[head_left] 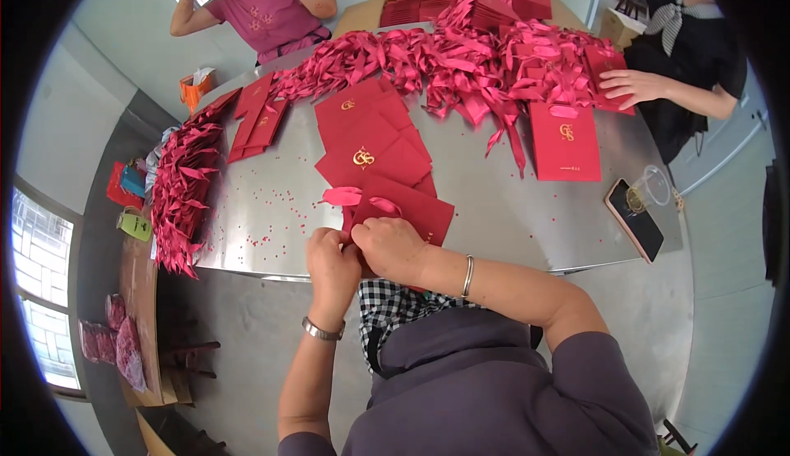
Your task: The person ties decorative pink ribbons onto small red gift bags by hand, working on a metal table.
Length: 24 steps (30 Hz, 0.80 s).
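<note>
1. The wearer's left hand and right hand meet at the tabletop's near edge, both with bent fingers grasping a red bag; whether the fingertips also pinch ribbon is hidden.
2. The metal tabletop carries the work, which looks well advanced but unfinished.
3. Along the far edge lies a big heap of ribbons, with red bags showing among them; these seem already fitted, though how many bags lie underneath cannot be told.
4. At the left edge, a packed row of bags bristles with ribbon and also looks done.
5. From the middle toward the near edge runs an overlapping stack of bags. Its upper ones show no ribbon, so they are probably left to do.
6. Toward the right edge, one bag lies flat with a pink ribbon at its top, seemingly complete.
7. The bag in hand has a pink loop at its upper edge; its fastening appears not yet settled.
8. Tiny red specks dot the left half.
</note>
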### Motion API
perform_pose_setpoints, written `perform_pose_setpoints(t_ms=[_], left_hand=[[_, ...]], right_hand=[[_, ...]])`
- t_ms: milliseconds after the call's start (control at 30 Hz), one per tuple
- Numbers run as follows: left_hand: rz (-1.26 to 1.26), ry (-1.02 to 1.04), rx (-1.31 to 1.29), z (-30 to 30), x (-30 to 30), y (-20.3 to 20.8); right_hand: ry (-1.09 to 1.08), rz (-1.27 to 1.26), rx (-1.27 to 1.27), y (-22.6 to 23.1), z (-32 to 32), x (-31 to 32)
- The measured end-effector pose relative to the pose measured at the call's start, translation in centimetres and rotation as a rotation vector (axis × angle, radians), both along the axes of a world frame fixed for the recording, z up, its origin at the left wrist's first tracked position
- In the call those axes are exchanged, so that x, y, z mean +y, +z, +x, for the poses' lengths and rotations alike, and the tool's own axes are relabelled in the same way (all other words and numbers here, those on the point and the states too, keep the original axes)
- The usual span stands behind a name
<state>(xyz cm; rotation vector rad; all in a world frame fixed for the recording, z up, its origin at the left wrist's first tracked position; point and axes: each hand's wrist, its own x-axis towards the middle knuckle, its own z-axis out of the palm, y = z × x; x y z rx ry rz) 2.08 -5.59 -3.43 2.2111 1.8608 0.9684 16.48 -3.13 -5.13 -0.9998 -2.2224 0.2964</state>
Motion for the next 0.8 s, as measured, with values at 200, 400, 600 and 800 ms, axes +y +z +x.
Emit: perform_pose_setpoints(t_ms=[200, 400, 600, 800], left_hand=[[-0.098, -0.046, -0.076, -0.7, 2.1, -0.1], [-0.564, -0.101, -0.376, -0.4, 5.0, 1.5], [-0.745, -0.064, -0.579, -1.0, 4.4, 1.2], [-0.732, -0.061, -0.643, -1.0, 3.7, 0.7]], right_hand=[[-0.094, 0.038, 0.142, -0.9, 0.2, 0.8], [-0.093, -0.001, 0.362, -0.8, 1.9, 1.9], [-0.100, -0.126, 0.375, -0.9, 1.9, 1.7], [-0.082, -0.144, 0.313, -0.9, 1.9, 1.6]])
